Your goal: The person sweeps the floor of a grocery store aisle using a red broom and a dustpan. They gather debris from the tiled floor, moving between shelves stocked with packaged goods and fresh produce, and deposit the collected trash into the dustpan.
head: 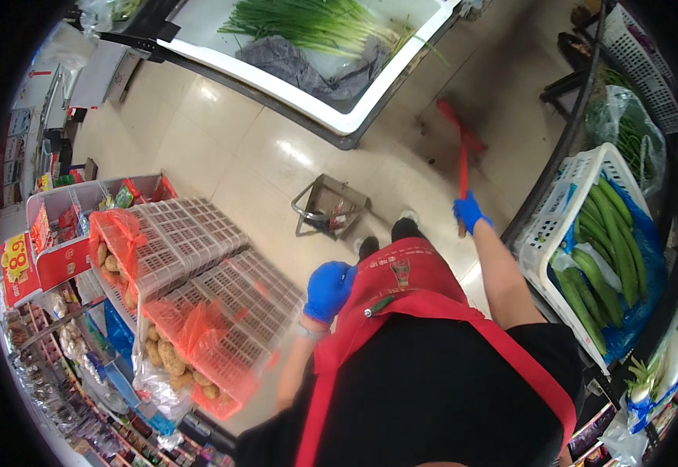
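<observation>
My right hand [470,213], in a blue glove, grips the red handle of a broom [463,163]. The broom's red head [449,111] is blurred and rests on or near the floor tiles, close to small dark bits of debris [430,160]. In front of my shoes stands a metal dustpan [333,207] with a looped handle and some litter inside. My left hand [328,292], also gloved in blue, is curled beside the red apron [409,271]. Its fingers are turned away, so whether it holds anything is hidden.
Plastic crates [199,233] and potatoes [167,356] in red mesh stand at left. Ahead is a white tray [350,119] with green stalks [315,23]. To the right, a white basket [540,248] holds long green gourds [613,245]. Tiled floor [245,157] runs between these.
</observation>
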{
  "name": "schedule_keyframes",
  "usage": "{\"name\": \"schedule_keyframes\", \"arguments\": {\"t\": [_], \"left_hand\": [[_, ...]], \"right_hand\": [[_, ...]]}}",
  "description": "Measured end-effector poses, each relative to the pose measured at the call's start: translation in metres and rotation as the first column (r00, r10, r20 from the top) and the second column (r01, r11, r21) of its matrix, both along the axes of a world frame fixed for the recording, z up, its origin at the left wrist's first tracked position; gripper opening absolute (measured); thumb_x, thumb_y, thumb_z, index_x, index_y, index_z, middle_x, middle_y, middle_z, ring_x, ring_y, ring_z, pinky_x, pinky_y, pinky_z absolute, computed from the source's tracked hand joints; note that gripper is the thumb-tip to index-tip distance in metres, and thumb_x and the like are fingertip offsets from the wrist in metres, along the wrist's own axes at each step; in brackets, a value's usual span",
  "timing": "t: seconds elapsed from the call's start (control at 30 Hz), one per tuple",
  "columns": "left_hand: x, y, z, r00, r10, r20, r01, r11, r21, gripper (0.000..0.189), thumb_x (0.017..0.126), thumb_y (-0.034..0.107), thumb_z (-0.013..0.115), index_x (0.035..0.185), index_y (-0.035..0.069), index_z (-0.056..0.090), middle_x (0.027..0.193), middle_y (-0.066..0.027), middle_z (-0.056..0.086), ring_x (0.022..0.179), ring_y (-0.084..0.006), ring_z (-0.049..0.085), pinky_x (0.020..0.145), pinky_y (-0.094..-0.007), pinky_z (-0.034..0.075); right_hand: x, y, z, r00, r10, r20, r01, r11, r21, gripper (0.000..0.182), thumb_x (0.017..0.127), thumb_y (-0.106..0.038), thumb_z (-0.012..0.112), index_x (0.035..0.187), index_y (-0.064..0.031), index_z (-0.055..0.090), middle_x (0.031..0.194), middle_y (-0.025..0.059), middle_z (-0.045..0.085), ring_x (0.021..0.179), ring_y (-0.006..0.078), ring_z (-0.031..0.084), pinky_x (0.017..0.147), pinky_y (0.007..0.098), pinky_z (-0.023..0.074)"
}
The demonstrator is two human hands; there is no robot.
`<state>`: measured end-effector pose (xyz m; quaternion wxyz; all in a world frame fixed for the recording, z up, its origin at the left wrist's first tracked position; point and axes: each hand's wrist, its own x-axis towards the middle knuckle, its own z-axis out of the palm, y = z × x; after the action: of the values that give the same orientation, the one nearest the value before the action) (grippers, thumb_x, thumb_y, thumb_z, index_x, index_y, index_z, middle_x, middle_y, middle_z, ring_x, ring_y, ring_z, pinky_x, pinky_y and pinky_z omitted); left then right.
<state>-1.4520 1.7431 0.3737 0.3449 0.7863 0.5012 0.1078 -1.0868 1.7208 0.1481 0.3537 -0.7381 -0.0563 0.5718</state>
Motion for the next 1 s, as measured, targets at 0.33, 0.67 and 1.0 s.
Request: {"name": "schedule_keyframes", "arguments": {"t": [0.33, 0.67, 1.0], "left_hand": [[-0.016, 0.008, -0.034, 0.994, 0.082, -0.075, -0.086, 0.994, -0.060, 0.009, 0.074, 0.014, 0.055, 0.075, 0.005, 0.057, 0.073, -0.0114, 0.057, 0.068, -0.0270, 0.055, 0.060, -0.0338, 0.043], [-0.004, 0.030, -0.075, 0.991, 0.045, -0.122, -0.057, 0.994, -0.094, 0.014, 0.076, 0.020, 0.054, 0.075, 0.007, 0.058, 0.073, -0.0113, 0.057, 0.068, -0.0278, 0.054, 0.060, -0.0349, 0.043], [-0.028, 0.027, -0.078, 0.993, 0.083, -0.082, -0.092, 0.990, -0.110, 0.011, 0.074, 0.018, 0.055, 0.076, 0.007, 0.057, 0.074, -0.0121, 0.057, 0.069, -0.0283, 0.054, 0.062, -0.0353, 0.044]], "right_hand": [[0.003, -0.011, -0.033, 0.865, 0.498, 0.052, -0.446, 0.814, -0.372, 0.065, 0.077, -0.016, 0.038, 0.130, -0.0286, 0.004, 0.066, 0.0105, 0.052, 0.049, 0.0168, 0.049, 0.046, 0.0306, 0.0427], [-0.020, -0.131, 0.065, 0.909, 0.415, -0.040, -0.394, 0.827, -0.402, 0.059, 0.078, -0.019, 0.042, 0.129, -0.0314, 0.016, 0.066, 0.0081, 0.050, 0.047, 0.0152, 0.048, 0.040, 0.0283, 0.0425], [-0.005, -0.084, -0.001, 0.976, 0.219, -0.010, -0.209, 0.917, -0.340, 0.060, 0.080, -0.024, 0.044, 0.129, -0.0308, 0.011, 0.061, 0.0077, 0.047, 0.041, 0.0147, 0.042, 0.036, 0.0273, 0.0374]]}}
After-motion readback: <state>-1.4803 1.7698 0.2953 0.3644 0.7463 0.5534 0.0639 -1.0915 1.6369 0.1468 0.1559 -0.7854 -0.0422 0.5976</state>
